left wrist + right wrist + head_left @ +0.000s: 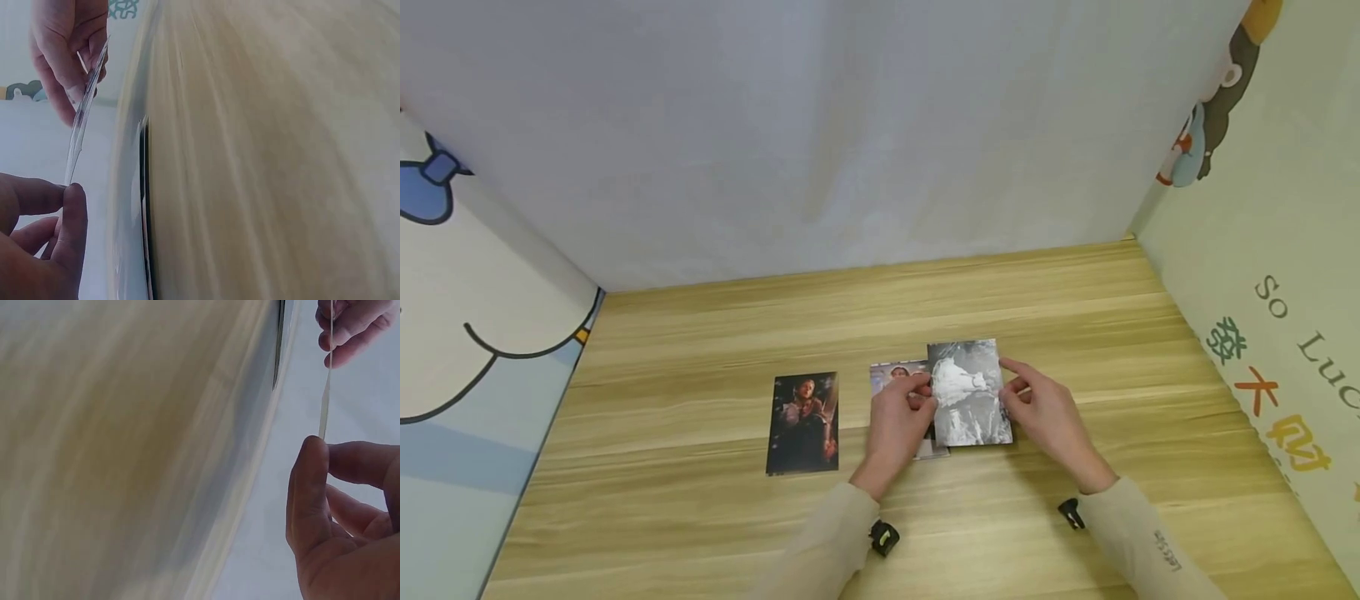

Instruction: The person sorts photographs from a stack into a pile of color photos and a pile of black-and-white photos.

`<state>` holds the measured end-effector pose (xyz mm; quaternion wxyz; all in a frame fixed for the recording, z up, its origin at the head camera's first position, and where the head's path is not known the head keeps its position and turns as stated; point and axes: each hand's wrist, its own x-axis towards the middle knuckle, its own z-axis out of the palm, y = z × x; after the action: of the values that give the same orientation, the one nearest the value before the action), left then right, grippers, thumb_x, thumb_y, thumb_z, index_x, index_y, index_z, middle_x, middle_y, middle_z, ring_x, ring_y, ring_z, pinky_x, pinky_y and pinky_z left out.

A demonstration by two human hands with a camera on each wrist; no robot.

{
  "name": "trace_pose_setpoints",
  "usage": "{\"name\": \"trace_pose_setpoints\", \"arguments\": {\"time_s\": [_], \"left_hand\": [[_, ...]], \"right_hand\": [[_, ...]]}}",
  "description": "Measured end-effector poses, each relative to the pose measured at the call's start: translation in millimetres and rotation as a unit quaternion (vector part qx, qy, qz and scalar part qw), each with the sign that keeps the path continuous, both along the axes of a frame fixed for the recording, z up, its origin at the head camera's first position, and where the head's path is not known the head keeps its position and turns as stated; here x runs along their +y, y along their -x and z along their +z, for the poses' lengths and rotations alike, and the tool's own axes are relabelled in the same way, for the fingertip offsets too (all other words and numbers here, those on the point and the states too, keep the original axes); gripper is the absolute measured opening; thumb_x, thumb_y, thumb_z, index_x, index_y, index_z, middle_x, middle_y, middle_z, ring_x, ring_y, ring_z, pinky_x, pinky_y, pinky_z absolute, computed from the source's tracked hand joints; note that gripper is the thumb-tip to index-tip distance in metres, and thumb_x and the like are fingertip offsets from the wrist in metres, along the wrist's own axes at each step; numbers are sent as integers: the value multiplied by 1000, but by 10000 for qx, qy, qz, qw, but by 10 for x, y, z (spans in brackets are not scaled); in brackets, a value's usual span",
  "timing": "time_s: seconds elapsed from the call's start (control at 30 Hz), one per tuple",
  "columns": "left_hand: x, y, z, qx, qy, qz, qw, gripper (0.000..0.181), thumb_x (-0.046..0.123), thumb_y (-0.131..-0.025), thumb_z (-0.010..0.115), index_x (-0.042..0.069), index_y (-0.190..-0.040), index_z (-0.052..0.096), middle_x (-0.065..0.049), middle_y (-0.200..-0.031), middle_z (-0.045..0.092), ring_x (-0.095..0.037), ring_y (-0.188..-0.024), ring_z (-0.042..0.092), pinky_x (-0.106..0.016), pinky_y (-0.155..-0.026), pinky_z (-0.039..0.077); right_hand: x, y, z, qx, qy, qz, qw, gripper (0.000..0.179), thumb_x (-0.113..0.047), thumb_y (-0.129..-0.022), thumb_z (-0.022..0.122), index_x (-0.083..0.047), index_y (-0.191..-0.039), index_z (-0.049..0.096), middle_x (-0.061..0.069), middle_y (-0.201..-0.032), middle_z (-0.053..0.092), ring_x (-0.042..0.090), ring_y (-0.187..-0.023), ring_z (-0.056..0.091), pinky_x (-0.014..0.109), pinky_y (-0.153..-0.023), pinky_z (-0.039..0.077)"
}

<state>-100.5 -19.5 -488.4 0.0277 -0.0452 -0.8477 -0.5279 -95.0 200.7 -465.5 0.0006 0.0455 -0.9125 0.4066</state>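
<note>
A black-and-white photo print [967, 393], with a white dress-like shape on it, is raised off the wooden table. My left hand [897, 423] pinches its left edge between thumb and fingers. At the opposite edge, my right hand [1051, 410] pinches it the same way. Both wrist views show the print edge-on, as a thin strip [81, 119] between the two hands, slightly bowed. Beneath it lies a second photo [883, 375], mostly covered by the print and my left hand. A dark photo of a seated figure [803, 421] lies to the left.
The wooden table [700, 342] meets a pale curtain-like backdrop [775, 167] at its far edge. Printed panels stand on both sides, the left panel [490, 275] with cartoon shapes and the right panel [1232, 250] with lettering. Black straps [884, 539] show at my wrists.
</note>
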Motion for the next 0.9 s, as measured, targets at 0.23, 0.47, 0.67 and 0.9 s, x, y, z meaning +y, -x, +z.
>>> {"name": "trace_pose_setpoints", "arguments": {"time_s": [0.23,0.47,0.67,0.9], "left_hand": [[92,15,11,-22,143,-52,9999,33,-3,-86,73,-3,-120,74,-7,-95,73,-15,-81,73,-21,-68,57],[174,47,10,72,272,-168,9995,33,-3,-85,74,-4,-119,74,-6,-92,73,-18,-80,73,-20,-69,56],[244,72,12,1,227,-372,9991,35,-6,-86,71,-7,-121,72,-11,-96,73,-21,-83,74,-21,-72,58],[291,88,-28,-88,423,-572,9974,38,-6,-86,69,-8,-124,70,-11,-98,73,-20,-84,74,-23,-73,59]], "right_hand": [[89,-1,30,-135,-84,64,9999,46,-4,-96,66,5,-141,58,14,-98,72,30,-86,74,32,-65,56],[176,18,17,-265,-229,103,9993,48,-5,-97,65,6,-142,55,16,-100,72,33,-88,74,35,-66,59],[250,35,3,-302,-376,92,9988,48,-6,-98,65,6,-143,55,17,-101,72,34,-90,74,37,-67,58],[309,65,-24,-276,-534,124,9981,48,-7,-97,66,7,-142,56,16,-98,73,34,-89,74,43,-71,59]]}}
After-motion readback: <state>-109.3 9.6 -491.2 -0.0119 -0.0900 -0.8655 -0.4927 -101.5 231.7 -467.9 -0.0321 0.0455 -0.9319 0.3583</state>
